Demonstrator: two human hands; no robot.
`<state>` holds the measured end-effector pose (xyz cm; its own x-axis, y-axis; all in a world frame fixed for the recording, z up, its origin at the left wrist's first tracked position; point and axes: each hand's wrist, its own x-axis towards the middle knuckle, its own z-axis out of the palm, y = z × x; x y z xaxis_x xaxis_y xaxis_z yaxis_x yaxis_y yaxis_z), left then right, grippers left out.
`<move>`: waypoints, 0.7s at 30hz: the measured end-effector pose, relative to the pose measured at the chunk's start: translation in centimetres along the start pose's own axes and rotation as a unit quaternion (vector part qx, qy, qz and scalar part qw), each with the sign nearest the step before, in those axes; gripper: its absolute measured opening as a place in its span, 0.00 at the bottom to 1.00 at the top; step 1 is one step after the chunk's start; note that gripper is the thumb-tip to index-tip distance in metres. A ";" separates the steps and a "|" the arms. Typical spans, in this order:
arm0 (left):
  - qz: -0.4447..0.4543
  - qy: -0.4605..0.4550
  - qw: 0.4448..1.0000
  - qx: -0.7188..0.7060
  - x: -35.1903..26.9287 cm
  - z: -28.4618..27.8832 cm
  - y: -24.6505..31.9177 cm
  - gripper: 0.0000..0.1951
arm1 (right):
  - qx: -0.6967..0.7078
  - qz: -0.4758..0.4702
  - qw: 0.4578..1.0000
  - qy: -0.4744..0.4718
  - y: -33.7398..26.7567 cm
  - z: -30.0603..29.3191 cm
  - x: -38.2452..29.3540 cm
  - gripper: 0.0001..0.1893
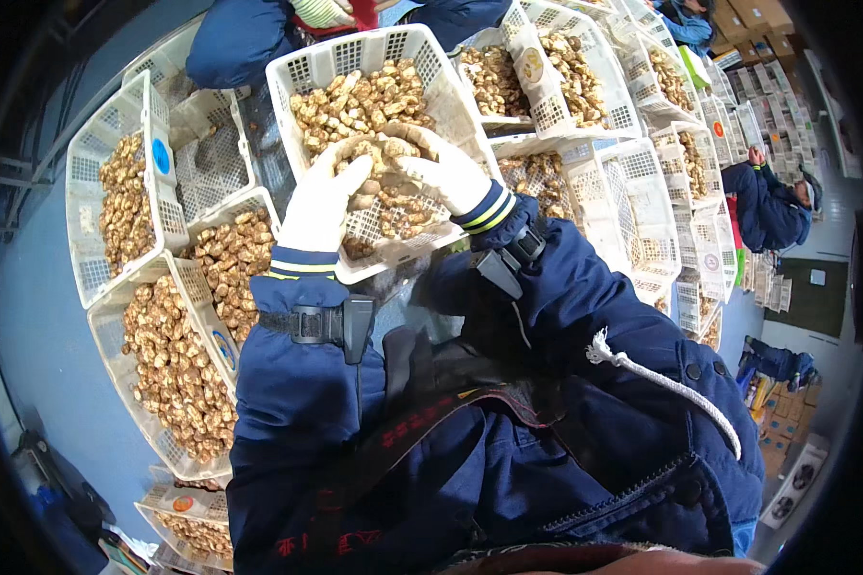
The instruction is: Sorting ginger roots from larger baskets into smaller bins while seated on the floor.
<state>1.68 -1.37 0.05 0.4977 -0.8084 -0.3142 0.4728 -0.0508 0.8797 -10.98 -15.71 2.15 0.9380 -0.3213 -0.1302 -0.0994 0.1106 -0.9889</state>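
Both my hands wear white gloves with soiled fingertips, and they meet over a white plastic crate (442, 79) with lattice walls. My left hand (320, 205) curls its fingers around knobbly brown-and-cream pieces of produce (380, 159), tubers or mushrooms. From the other side, my right hand (451, 172) closes on the same small cluster. Fingers hide part of what is held. A heap of like pieces (363, 100) fills the crate's far part. Smaller, darker pieces (406, 215) lie in its near part, below my hands.
Crates of the same produce stand to the left (83, 215), with another fuller crate (108, 381) nearer me. Stacked crates (636, 208) line the right. Across from me is a co-worker's dark-blue trouser leg (237, 43). Another person (769, 205) sits far right. Cardboard boxes (751, 29) stand behind.
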 end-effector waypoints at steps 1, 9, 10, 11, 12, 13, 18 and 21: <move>0.008 -0.005 1.000 0.009 -0.3 0.3 0.2 0.21 | 0.034 0.007 0.999 -0.003 0.0 -0.3 -0.2 0.28; -0.004 -0.145 0.980 -0.133 -0.3 0.9 0.2 0.29 | -0.233 -0.037 0.962 0.136 -0.5 -0.5 -0.7 0.18; 0.001 -0.139 0.980 -0.145 -0.3 0.4 -0.3 0.30 | -0.401 -0.205 0.885 0.118 -0.4 -0.3 -0.1 0.18; 0.008 -0.133 0.978 -0.158 -0.3 -0.1 -0.5 0.31 | -0.193 -0.058 0.970 0.134 -0.5 0.3 -0.3 0.19; 0.023 -0.109 0.983 -0.144 -0.5 0.2 -0.2 0.32 | -0.214 -0.090 0.964 0.129 -0.2 0.3 -0.1 0.20; 0.040 -0.084 0.987 -0.130 -0.8 0.7 0.2 0.33 | -0.233 -0.121 0.957 0.122 0.1 0.2 0.2 0.20; 0.025 -0.026 0.997 -0.072 -1.4 0.5 0.3 0.31 | -0.225 -0.100 0.966 0.078 -1.4 1.4 -0.1 0.21; 0.061 -0.038 0.993 -0.091 -0.3 0.2 -1.1 0.20 | -0.188 -0.131 0.968 0.101 0.1 0.9 -0.3 0.19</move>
<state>0.87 -1.13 -0.77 0.5069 -0.8441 -0.1745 0.5392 0.1525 0.8283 -10.94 -14.80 2.18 0.8671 -0.4734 0.1552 -0.0161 -0.3381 -0.9410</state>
